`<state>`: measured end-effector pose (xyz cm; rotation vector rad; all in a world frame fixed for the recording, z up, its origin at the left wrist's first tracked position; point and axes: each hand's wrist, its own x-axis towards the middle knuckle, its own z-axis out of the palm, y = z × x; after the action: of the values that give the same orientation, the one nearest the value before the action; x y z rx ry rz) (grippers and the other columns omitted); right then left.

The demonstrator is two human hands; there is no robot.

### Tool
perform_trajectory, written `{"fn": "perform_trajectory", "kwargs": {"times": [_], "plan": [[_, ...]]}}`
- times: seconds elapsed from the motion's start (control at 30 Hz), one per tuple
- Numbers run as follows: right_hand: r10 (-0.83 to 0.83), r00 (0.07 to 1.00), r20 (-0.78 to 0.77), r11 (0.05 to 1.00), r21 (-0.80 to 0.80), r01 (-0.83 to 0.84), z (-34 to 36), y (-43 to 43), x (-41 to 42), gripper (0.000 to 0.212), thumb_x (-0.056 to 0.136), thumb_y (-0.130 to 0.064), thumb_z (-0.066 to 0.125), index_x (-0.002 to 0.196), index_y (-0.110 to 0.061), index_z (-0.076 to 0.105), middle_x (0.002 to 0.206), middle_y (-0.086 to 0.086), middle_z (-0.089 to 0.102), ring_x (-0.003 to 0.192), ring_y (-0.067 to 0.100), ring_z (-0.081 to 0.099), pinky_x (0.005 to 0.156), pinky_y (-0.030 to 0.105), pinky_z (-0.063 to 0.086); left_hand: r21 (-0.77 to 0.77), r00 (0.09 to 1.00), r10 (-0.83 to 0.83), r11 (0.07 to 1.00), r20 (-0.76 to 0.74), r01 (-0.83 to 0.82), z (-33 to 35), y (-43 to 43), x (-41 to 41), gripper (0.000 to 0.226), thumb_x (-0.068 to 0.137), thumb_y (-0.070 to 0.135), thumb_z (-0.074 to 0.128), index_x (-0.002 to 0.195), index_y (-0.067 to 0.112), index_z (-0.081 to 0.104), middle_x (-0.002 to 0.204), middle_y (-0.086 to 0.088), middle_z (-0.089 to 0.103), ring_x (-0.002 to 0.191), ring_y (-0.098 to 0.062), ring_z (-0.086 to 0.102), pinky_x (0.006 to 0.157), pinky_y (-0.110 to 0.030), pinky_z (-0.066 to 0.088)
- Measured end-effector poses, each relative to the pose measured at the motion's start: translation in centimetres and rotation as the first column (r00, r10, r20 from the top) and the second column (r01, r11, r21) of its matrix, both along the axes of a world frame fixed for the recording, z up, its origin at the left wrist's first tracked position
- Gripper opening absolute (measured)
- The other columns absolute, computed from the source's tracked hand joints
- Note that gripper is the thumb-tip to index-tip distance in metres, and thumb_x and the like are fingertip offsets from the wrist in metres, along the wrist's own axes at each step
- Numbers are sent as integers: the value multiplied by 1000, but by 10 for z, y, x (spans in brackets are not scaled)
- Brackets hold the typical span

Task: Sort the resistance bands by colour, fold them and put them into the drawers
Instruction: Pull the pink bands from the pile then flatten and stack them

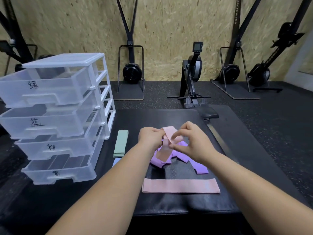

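Here, black mat [177, 206] beside drawers [55, 119]; speckled floor [271, 133], chipboard wall [169, 31]

There is one view. The camera sits on the person's head and looks forward and down. Two bare arms come in from the bottom edge and reach to the middle of the frame. There the left hand [149, 139] and the right hand [191, 143] pinch a pink band [167, 132]. They are close to the camera and look big. The black mat [169, 206] fills the lower middle. The drawers [50, 116] stand near, at the left side, and look tilted in the wide lens. The wood wall [169, 31] is far off, across the top.
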<state>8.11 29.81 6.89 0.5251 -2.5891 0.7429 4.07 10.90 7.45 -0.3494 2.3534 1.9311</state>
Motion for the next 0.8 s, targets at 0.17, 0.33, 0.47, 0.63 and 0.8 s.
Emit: {"fn": "perform_trajectory", "kwargs": {"times": [0.17, 0.33, 0.47, 0.63, 0.8], "plan": [[-34, 984, -174, 967, 244, 77, -12, -8, -8, 37, 76, -43, 91, 107, -41, 71, 109, -11, 51, 94, 18, 49, 63, 28, 42, 100, 996, -73, 993, 54, 67, -1, 0, 7, 25, 84, 22, 78, 64, 11, 68, 61, -10, 64, 51, -28, 68, 64, -41, 66], [4, 985, -174, 957, 286, 47, -17, -8, -9, 27, 85, -38, 85, 108, -39, 70, 96, -15, 62, 86, 15, 52, 64, 34, 51, 111, 993, -90, 991, 82, 81, -8, -1, 5, 19, 94, 17, 75, 80, 5, 72, 61, -4, 65, 44, -15, 62, 62, -32, 58], [-36, 998, -57, 990, 137, 44, -20, -6, -9, 15, 95, -48, 74, 108, -43, 70, 88, -20, 66, 86, 7, 48, 67, 29, 48, 105, 987, -124, 988, 105, 113, -12, -4, 3, 15, 99, 21, 74, 92, 9, 77, 83, -8, 81, 69, -21, 79, 70, -36, 63], [-18, 993, -118, 970, 239, 46, -19, 2, -10, 12, 95, -41, 74, 106, -45, 73, 90, -18, 58, 88, 15, 58, 63, 31, 47, 126, 976, -152, 983, 157, 133, -12, 0, 4, 13, 99, 13, 68, 102, 3, 76, 84, -7, 81, 72, -25, 81, 78, -40, 67], [-76, 994, -79, 997, 18, 77, -12, 9, -15, 9, 89, -47, 76, 93, -40, 77, 106, -22, 69, 93, 9, 67, 73, 31, 53, 63, 977, -106, 993, 187, 96, -19, -3, -1, 10, 93, 6, 62, 92, 6, 72, 73, -5, 79, 70, -25, 80, 78, -39, 65]]}}
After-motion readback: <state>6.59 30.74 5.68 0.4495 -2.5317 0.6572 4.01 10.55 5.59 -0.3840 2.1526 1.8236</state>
